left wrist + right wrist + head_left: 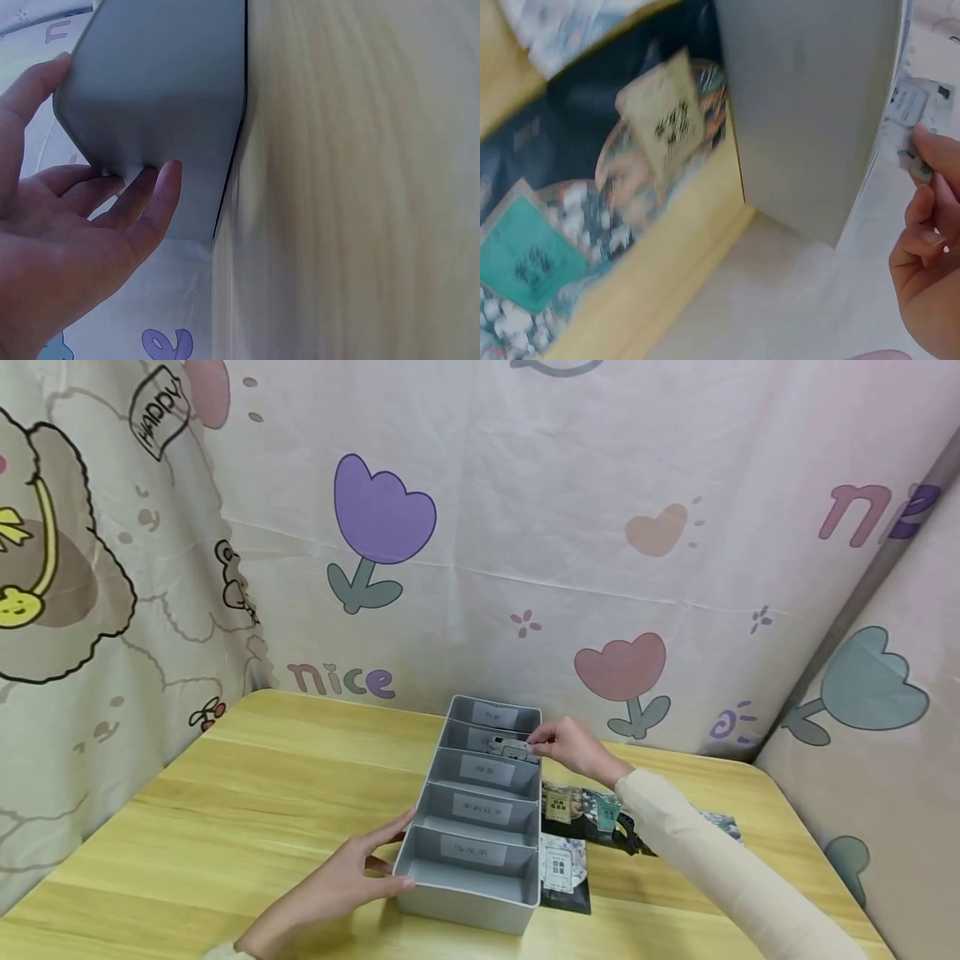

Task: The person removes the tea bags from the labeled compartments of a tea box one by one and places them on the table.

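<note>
A grey storage box (468,906) with a row of labelled compartments stands on the table. My right hand (573,747) pinches a small pale, printed packet (512,748) between thumb and fingers, over the second compartment from the far end. In the right wrist view, the packet (915,109) is partly cut off and blurred beside the box wall (810,97). My left hand (352,872) holds the near left corner of the box, thumb at the front rim and fingers against the side. The left wrist view shows those fingertips (171,176) touching the grey wall.
Right of the box lie several dark packets with coloured labels, one yellow (558,806) and one teal (606,812). A packet with a white label (558,868) lies nearer. The wooden table (300,768) meets a printed cloth (480,568) behind and at both sides.
</note>
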A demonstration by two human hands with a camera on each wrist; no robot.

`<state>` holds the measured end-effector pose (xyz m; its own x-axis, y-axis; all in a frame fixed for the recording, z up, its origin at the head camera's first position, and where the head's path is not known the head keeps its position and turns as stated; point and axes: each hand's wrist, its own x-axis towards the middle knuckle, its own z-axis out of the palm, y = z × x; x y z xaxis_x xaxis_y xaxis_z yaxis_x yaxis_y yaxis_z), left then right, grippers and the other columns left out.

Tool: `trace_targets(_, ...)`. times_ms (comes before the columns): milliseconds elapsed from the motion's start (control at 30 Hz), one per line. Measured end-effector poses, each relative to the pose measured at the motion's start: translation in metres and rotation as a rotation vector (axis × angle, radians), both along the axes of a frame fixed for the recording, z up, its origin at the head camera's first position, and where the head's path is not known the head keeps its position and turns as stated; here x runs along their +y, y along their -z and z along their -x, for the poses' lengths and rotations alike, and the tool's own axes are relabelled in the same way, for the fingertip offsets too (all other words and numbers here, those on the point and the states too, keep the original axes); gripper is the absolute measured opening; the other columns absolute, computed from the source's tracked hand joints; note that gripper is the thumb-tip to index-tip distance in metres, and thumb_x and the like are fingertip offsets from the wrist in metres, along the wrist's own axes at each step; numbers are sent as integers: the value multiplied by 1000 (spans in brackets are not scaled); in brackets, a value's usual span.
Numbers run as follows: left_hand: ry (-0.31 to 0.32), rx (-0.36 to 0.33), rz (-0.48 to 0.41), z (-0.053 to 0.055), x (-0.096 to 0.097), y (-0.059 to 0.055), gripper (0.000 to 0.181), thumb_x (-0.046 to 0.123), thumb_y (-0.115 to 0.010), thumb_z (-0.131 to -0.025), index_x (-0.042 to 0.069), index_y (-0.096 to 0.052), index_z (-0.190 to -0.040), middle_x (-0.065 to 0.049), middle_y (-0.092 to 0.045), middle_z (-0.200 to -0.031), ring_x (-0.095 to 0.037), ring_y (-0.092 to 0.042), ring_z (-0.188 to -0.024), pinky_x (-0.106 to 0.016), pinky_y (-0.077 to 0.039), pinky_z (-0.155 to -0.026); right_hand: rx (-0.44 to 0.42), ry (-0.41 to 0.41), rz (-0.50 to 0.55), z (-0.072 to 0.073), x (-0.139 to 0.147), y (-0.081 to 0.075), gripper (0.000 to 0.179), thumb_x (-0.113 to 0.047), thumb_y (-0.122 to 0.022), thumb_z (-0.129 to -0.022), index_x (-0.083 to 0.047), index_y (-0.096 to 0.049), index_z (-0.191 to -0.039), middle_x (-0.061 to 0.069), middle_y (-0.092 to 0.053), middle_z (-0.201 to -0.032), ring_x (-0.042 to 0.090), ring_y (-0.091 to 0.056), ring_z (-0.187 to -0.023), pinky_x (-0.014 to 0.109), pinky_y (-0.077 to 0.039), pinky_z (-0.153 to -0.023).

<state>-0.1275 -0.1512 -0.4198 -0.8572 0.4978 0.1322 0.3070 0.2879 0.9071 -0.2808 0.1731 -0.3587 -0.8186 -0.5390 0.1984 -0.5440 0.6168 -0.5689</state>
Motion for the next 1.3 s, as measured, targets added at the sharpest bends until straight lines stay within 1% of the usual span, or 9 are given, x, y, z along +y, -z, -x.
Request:
trace_targets(200,-8,1,2,0,0,-1,77,24,-67,-82,9,-24,-144,-23,-23,-143,-24,-57,-91,-28,-48,-77,235,-32,-102,-2,1,4,6,-14,-69,-81,-12,-73,-84,-4,-67,-79,6,-59,-65,20,-47,-55)
trace_targets(300,-7,-10,-3,-1,1,-1,77,24,-68,-82,10,-24,-144,-24,-23,-143,-25,-57,-92,-28,-48,-77,287,-45,-121,-5,2,7,5,-15,-70,-80,-12,-73,-82,-5,-66,-76,4,-57,-64,20,-47,-55)
trace_targets(367,-7,-15,-7,-2,1,0,78,24,-68,-82,10,-24,-144,-24,-23,-143,-25,-56,-93,-27,-48,-77,270,-49,-121,-6,2,7,5,-14,-70,-80,-11,-72,-83,-5,-66,-76,3,-56,-64,20,-47,-55)
trace_targets(500,-2,-19,-13,-2,1,0,77,24,-67,-82,11,-24,-144,-24,-22,-143,-25,-56,-93,-27,-48,-76,171,-32,-94,-8,4,6,9,-12,-68,-81,-10,-71,-89,-6,-64,-79,6,-56,-67,24,-47,-59)
trace_targets(700,3,-8,-17,-1,0,-1,76,23,-67,-82,11,-24,-144,-21,-21,-144,-33,-52,-100,-27,-48,-78,5,43,40,-12,6,1,11,-14,-64,-85,-12,-71,-93,-5,-63,-85,17,-53,-74,30,-46,-60)
trace_targets(867,2,-8,-10,-1,0,0,76,24,-67,-83,11,-24,-144,-22,-21,-144,-29,-54,-99,-27,-48,-77,-23,103,157,-13,5,-5,14,-24,-64,-85,-15,-71,-93,-4,-63,-87,20,-54,-77,33,-45,-61)
trace_targets(1067,8,-1,-1,0,0,0,76,24,-66,-83,9,-23,-144,-20,-22,-144,-28,-54,-99,-27,-47,-79,-97,169,346,-14,4,-13,25,-34,-66,-83,-12,-71,-93,2,-64,-97,19,-55,-88,36,-44,-72)
trace_targets(1200,14,-15,7,-1,0,-1,76,24,-66,-84,9,-22,-144,-22,-21,-144,-23,-57,-93,-26,-47,-79,-139,211,396,-17,4,-18,28,-33,-64,-84,-8,-70,-95,4,-65,-95,20,-53,-86,35,-42,-69)
trace_targets(1300,15,-21,9,-1,0,-1,76,25,-66,-84,9,-22,-144,-22,-21,-144,-20,-57,-91,-26,-47,-79,-141,228,406,-19,5,-20,27,-32,-65,-84,-7,-70,-95,4,-64,-88,23,-51,-81,34,-42,-64)
